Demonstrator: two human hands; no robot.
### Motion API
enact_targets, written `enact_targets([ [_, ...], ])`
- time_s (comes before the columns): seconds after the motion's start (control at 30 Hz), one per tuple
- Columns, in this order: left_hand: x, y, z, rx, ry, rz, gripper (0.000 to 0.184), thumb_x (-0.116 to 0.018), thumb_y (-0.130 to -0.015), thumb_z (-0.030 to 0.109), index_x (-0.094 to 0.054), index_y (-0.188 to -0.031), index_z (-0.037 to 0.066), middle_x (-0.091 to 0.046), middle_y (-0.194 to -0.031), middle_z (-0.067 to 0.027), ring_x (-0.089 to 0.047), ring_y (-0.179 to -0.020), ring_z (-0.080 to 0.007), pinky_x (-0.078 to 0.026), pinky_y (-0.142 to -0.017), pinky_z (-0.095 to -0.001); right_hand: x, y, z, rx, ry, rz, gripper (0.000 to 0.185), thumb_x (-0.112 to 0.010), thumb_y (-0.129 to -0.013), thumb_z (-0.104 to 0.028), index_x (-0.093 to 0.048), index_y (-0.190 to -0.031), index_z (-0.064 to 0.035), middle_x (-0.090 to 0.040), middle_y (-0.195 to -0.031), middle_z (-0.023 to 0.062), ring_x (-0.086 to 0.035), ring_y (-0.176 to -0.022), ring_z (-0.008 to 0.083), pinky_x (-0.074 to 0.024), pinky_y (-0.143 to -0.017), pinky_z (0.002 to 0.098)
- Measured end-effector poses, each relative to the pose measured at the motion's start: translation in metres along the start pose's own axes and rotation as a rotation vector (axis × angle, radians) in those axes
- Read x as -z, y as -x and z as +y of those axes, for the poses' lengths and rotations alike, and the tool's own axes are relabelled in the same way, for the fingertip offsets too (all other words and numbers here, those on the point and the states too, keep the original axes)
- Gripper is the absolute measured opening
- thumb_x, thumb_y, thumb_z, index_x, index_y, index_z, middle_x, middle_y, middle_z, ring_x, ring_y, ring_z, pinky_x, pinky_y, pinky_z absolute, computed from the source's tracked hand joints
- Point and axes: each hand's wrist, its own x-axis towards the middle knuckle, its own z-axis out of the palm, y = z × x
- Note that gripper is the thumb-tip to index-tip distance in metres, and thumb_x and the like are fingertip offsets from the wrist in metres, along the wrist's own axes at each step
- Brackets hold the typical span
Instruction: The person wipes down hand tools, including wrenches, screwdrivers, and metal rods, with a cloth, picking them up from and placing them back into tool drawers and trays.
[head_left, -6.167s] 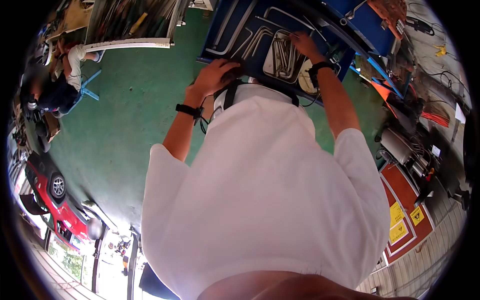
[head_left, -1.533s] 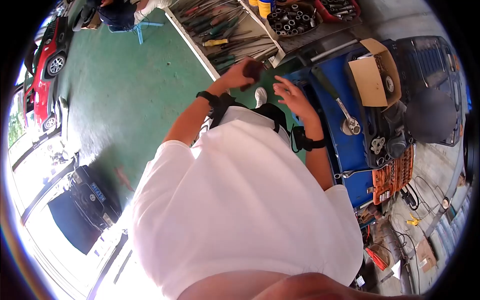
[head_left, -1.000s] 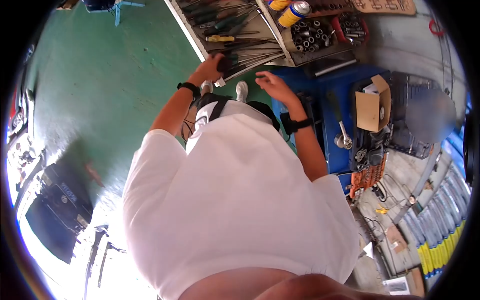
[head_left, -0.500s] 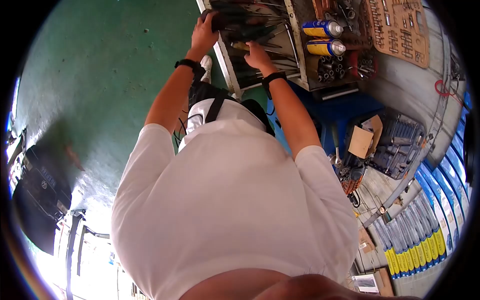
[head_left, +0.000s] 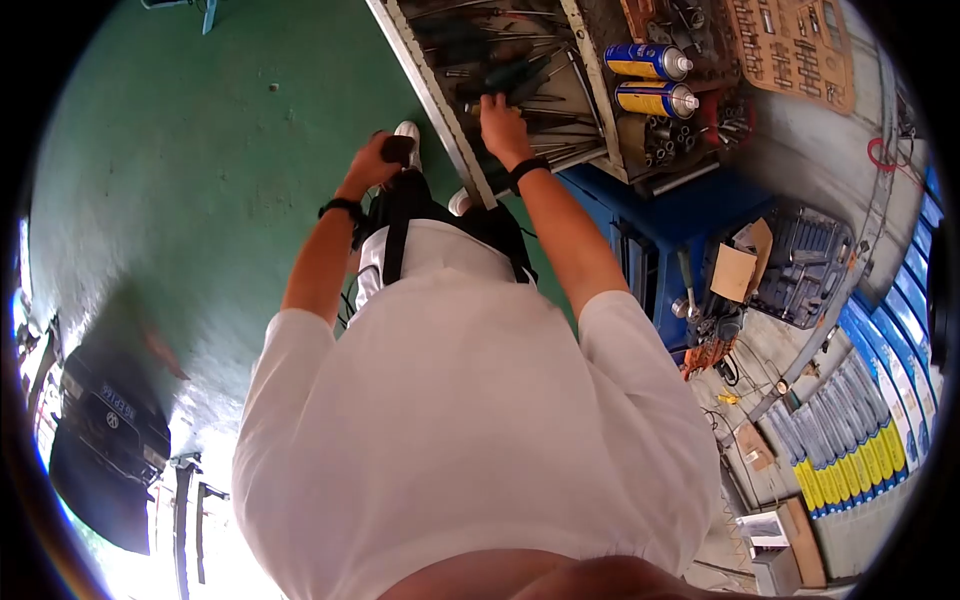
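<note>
My left hand (head_left: 370,165) is closed around a dark, rounded object (head_left: 398,150), held over the floor to the left of the drawer; its kind is unclear. My right hand (head_left: 503,130) reaches into the open drawer (head_left: 470,172), fingers curled down among the tools. Whatever those fingers grip is mostly hidden. Around them lie several long thin metal tools and dark-handled tools (head_left: 512,76), many of them like screwdrivers.
Two blue-and-yellow spray cans (head_left: 648,62) lie beside the drawer, near sockets (head_left: 665,140) and an orange socket tray (head_left: 795,50). A blue cabinet (head_left: 680,215) stands below. Farther right are a cardboard box (head_left: 735,272) and a dark tool case (head_left: 805,265).
My left hand has moved back from the drawer toward my body, carrying the dark object. My right hand stays in the drawer, slightly shifted. The view has turned a little.
</note>
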Motion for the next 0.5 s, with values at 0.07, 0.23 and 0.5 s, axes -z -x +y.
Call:
enact_targets([
  [0.07,0.001,0.012,-0.026,0.2,0.211,0.047,0.073,-0.077,-0.068,0.027,-0.051,-0.135,0.016,-0.062,-0.123,-0.0195,-0.061,-0.113,-0.0386,-0.051,-0.095,-0.0468,-0.005,0.013,0.001,0.035,0.041,0.031,0.04,-0.063,-0.088,-0.009,-0.049,-0.125,-0.0013,-0.052,-0.121,0.0232,-0.068,-0.079,0.0369,-0.0593,-0.062,0.0419],
  [0.23,0.029,0.002,-0.066,0.19,0.38,0.306,0.072,-0.077,-0.07,0.029,-0.05,-0.134,0.01,-0.063,-0.121,-0.0174,-0.064,-0.109,-0.0314,-0.052,-0.092,-0.0404,0.012,0.04,-0.004,0.107,0.008,0.125,0.035,-0.059,-0.091,-0.01,-0.05,-0.124,-0.0018,-0.055,-0.117,0.021,-0.069,-0.081,0.0334,-0.0584,-0.063,0.0417],
  [0.5,0.036,0.045,0.052,0.235,1.053,0.017,0.053,-0.065,-0.086,0.032,-0.051,-0.134,0.015,-0.062,-0.125,-0.0085,-0.061,-0.111,-0.0246,-0.05,-0.092,-0.0406,0.033,0.098,-0.008,0.261,-0.145,0.32,0.037,-0.06,-0.092,-0.016,-0.049,-0.125,-0.0021,-0.054,-0.114,0.0181,-0.067,-0.079,0.0332,-0.0571,-0.067,0.0414],
])
